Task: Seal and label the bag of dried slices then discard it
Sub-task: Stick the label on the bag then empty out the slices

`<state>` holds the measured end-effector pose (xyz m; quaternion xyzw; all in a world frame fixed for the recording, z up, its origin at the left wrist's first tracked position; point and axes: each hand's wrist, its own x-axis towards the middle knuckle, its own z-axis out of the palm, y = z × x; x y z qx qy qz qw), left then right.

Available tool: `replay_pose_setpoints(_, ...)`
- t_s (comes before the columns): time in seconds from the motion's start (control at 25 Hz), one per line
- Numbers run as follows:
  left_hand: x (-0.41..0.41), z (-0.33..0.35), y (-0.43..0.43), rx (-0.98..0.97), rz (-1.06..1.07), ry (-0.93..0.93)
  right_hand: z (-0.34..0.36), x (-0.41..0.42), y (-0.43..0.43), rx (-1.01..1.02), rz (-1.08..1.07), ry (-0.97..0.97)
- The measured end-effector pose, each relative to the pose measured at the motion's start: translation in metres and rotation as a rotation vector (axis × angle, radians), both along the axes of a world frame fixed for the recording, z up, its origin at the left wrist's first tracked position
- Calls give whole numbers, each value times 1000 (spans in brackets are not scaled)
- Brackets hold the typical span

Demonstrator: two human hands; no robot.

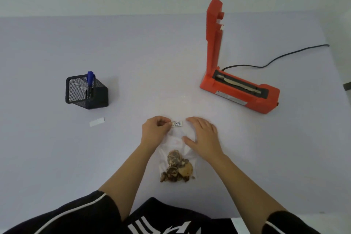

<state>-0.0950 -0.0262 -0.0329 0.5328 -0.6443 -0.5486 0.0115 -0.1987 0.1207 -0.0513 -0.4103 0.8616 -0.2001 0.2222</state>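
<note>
Bag of dried slices (175, 141): lies flat on the table (57, 157), lower centre of the frame, with its mouth pointing up-frame and the contents at the near end.

Handling (our judgement): thin clear film, very light, limp and slippery. It will slide or crease if it is pushed without being pinned. The dried slices (176, 167) look brittle, so we would hold it by the empty upper film or the top edge, not by the filled end.

Appearance: the film is transparent and nearly invisible against the lavender surface. The brown and tan slices are bunched in the lower third. We cannot tell whether the mouth is sealed.

Left hand (154, 129): thumb and forefinger pinch the left end of a small printed label (177, 123) at the bag's top edge.

Right hand (204, 135): fingers straight, lying flat on the upper film beside the label, pinning it and gripping nothing.

Step in hand, as we read it: sticking on the label.

Surroundings:
- Orange heat sealer (239, 89), arm raised, cord (275, 59) trailing off, right of frame.
- Black mesh pen holder (86, 91) with a blue pen (90, 80), left of frame.
- White paper strip (97, 122) just below the holder.
</note>
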Motion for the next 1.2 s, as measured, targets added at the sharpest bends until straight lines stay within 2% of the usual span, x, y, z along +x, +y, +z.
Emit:
replay_pose_setpoints(0.24, -2, -2, 4, -107, -41, -57, -10, 8, 5, -37, 83, 69)
replay_pose_setpoints(0.6, -8, -3, 12, -253, -119, -95, -10, 7, 3, -11, 102, 58)
replay_pose_setpoints(0.8, 3, -10, 20, -508, -268, -65, -8, 5, 3, -4, 106, 43)
replay_pose_setpoints(1.0, 29, -27, 29, -811, -653, 10, -7, 5, 4, 12, 119, 70)
replay_pose_setpoints(1.2, 30, -26, 32, -757, -648, -18, -7, 5, 5, 11, 124, 71)
